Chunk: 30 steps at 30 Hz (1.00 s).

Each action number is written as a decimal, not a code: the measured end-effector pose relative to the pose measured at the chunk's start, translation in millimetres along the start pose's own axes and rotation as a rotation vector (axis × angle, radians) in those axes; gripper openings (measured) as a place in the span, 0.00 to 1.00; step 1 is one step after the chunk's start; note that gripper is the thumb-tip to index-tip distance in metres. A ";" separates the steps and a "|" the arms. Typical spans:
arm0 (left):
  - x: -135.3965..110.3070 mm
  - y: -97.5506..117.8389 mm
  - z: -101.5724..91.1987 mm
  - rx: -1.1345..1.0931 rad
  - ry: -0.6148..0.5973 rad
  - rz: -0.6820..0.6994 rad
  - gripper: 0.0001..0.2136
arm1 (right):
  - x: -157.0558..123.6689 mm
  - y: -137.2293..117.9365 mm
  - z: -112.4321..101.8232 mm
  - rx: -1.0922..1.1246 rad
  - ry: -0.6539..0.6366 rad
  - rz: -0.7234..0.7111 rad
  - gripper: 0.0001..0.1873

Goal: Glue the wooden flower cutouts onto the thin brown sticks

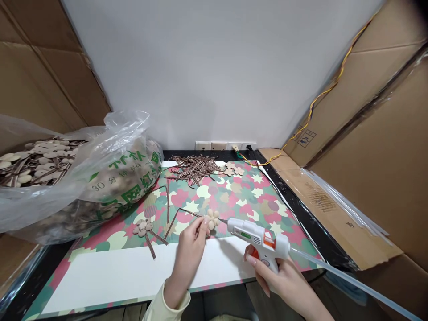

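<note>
My left hand (194, 240) pinches a pale wooden flower (213, 219) by its edge, just above the table. In my right hand (270, 269) is a white glue gun (252, 232) with an orange trigger, and its nozzle tip points at the flower's right side, touching or very close. A long clear glue stick (347, 278) runs out of the gun's back. Beyond my left fingers lies a bent brown ribbon (174, 218). To the left, a wooden flower with ribbon tails (143, 227) rests on the patterned cover.
A clear plastic bag (123, 178) full of flowers and ribbons stands at left. Toward the wall are a heap of brown ribbons (197, 168) and several loose wooden flowers (232, 169). Cardboard (374, 133) borders the right, with a yellow cord (312, 104) and clear sticks (347, 207).
</note>
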<state>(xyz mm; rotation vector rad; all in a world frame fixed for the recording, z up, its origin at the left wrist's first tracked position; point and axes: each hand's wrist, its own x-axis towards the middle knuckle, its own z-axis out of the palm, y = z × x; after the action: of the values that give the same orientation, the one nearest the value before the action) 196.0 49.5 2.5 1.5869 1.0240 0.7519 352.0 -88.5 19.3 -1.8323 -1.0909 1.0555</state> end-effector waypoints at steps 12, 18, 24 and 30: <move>-0.7 1.2 1.7 -0.123 -0.037 -0.047 0.17 | -0.8 -13.8 0.9 0.020 -0.103 0.009 0.16; -0.6 0.4 1.9 -0.108 -0.040 -0.048 0.17 | -0.2 -16.5 -1.0 0.005 -0.105 0.007 0.15; -0.7 0.4 2.0 -0.117 -0.052 -0.047 0.16 | 0.4 -19.6 -3.4 -0.008 -0.129 0.027 0.13; -0.3 1.2 1.1 -0.109 -0.064 -0.043 0.16 | -1.3 -21.2 -3.9 0.005 -0.144 0.026 0.13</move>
<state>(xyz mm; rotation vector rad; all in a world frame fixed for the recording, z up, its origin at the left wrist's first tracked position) 197.1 48.6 3.4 1.4818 0.9519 0.7118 348.7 -82.7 39.9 -1.7934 -1.1493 1.2203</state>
